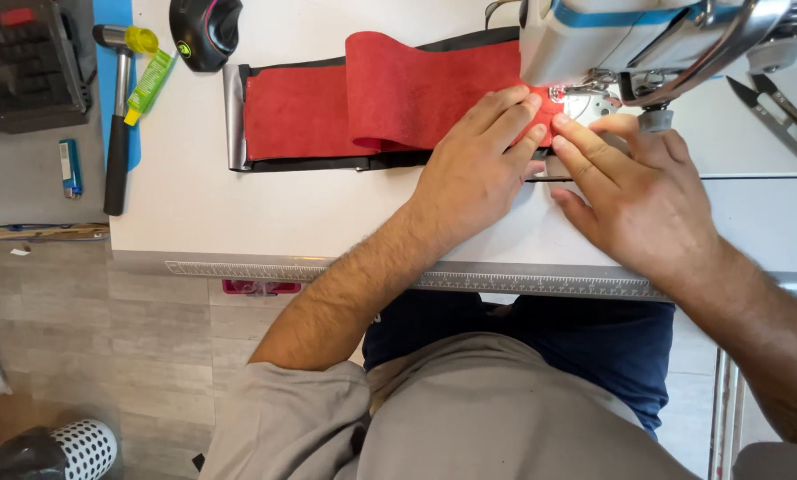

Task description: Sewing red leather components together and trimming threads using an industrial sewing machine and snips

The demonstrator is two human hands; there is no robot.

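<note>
Red suede strip (390,98) folded, black-edged; left hand (474,173), right hand (634,196) flat, pressing it

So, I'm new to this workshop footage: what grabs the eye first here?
The bright red strip, folded over on the white table, stands out first. Both hands, left hand and right hand, press its end flat under the sewing machine. A hammer lies far left.

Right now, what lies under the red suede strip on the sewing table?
Under the red suede strip, a black backing layer shows along its edges, with a silvery end. The left hand and right hand cover its end at the needle.
</note>
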